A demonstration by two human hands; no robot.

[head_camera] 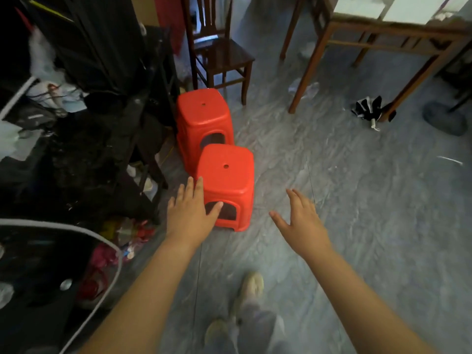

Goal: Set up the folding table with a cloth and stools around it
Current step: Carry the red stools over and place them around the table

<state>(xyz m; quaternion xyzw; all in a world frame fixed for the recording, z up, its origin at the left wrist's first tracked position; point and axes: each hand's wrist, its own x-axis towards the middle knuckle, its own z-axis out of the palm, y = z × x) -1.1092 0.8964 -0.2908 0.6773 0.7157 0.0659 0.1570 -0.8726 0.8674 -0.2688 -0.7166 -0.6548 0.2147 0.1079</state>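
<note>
Two red plastic stools stand on the grey floor, one behind the other. The near stool [229, 180] is right in front of me and the far stool [203, 116] is behind it, close to a dark wooden chair. My left hand [191, 208] is stretched out with straight fingers over the near stool's left side; I cannot tell whether it touches. My right hand [300, 215] hovers open to the right of that stool, apart from it and holding nothing. No folding table or cloth is in view.
A dark cluttered shelf unit [97, 139] fills the left side. The wooden chair [219, 52] stands behind the stools. A wooden table [383, 39] is at the back right, with a black-and-white item [367, 108] by its leg. My shoes [252, 287] are below.
</note>
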